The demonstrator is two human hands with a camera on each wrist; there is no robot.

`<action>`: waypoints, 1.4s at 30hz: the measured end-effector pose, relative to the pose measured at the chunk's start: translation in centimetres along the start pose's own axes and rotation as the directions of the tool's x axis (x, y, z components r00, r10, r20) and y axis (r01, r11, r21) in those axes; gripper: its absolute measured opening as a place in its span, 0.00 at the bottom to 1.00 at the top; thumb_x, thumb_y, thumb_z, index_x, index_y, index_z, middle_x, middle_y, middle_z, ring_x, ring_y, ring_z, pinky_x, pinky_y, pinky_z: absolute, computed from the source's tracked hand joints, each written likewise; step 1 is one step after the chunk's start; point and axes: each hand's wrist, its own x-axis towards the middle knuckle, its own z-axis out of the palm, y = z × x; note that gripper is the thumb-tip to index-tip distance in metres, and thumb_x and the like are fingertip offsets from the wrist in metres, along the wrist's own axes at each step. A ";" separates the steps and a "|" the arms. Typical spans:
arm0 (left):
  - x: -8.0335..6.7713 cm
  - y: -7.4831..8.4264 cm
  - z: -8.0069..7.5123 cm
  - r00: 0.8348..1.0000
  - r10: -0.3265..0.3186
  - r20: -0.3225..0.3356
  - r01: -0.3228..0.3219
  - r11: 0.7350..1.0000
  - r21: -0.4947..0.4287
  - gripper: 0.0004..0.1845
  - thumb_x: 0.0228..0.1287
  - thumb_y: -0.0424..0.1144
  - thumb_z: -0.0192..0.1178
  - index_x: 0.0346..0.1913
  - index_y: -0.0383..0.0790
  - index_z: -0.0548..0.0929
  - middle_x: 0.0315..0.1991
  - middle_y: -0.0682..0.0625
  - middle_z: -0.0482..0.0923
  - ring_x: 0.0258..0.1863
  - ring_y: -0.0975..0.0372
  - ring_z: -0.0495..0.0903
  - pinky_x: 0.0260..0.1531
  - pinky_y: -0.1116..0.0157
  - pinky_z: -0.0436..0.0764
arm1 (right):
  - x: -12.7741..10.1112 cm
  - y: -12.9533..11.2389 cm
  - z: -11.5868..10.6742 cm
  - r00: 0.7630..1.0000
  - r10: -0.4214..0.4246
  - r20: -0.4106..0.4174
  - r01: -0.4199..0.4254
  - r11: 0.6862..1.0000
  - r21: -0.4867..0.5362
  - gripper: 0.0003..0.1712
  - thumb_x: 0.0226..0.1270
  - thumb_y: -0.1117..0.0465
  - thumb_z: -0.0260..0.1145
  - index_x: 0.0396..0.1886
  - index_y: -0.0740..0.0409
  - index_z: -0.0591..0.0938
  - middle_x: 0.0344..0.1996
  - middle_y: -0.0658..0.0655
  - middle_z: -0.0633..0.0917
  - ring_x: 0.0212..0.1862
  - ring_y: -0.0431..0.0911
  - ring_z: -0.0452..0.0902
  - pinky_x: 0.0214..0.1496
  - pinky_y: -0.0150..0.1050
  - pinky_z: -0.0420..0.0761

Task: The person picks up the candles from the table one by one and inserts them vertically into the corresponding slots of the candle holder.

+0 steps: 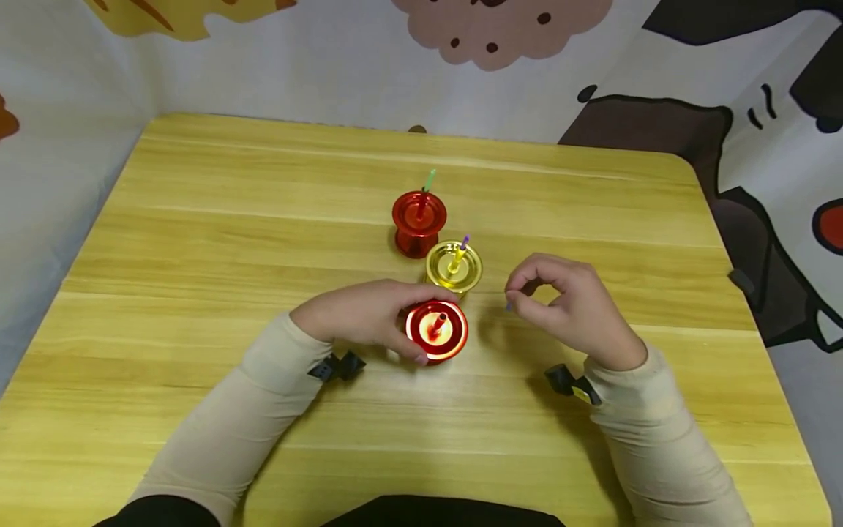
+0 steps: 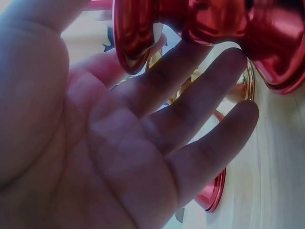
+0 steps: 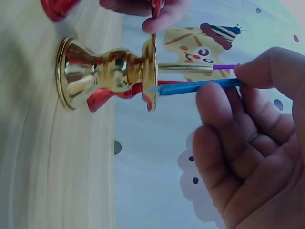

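My left hand (image 1: 365, 315) grips the near red metal candle holder (image 1: 453, 345) at its upper dish, thumb in front and forefinger behind. The holder's centre tube shows no candle. In the left wrist view this holder (image 2: 219, 21) crosses the top above the other fingers; whether its base touches the table is unclear. My right hand (image 1: 586, 311), to the right, pinches a thin blue candle (image 3: 190, 87) between thumb and fingertips. A gold candle holder (image 1: 473, 271) with a purple candle (image 1: 465, 241) stands behind the held one, and farther back a red candle holder (image 1: 416, 243) bears a green candle (image 1: 429, 180).
The holders stand near the middle of a wooden table (image 1: 230, 219). A printed cloth (image 1: 316, 80) with cartoon figures hangs behind it and at the sides. A small black camera sits on each wrist.
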 end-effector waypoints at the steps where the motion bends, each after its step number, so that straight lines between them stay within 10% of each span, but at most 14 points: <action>1: 0.0 0.0 0.0 1.000 -0.002 0.000 0.002 1.000 -0.001 0.41 0.54 0.42 0.78 0.71 0.51 0.72 0.58 0.55 0.79 0.58 0.61 0.77 0.62 0.61 0.72 | 0.1 -0.1 0.1 1.000 -0.009 -0.015 0.009 1.000 0.014 0.16 0.56 0.76 0.70 0.31 0.49 0.83 0.31 0.42 0.84 0.34 0.37 0.79 0.40 0.31 0.80; 42: 0.1 -0.1 0.0 1.000 0.007 0.003 -0.007 1.000 0.013 0.42 0.54 0.44 0.78 0.72 0.52 0.71 0.59 0.57 0.78 0.59 0.62 0.76 0.63 0.60 0.71 | 1.2 -2.9 1.6 0.979 -0.133 -0.154 0.158 0.975 0.159 0.09 0.56 0.77 0.67 0.29 0.60 0.83 0.30 0.53 0.85 0.35 0.42 0.79 0.41 0.32 0.80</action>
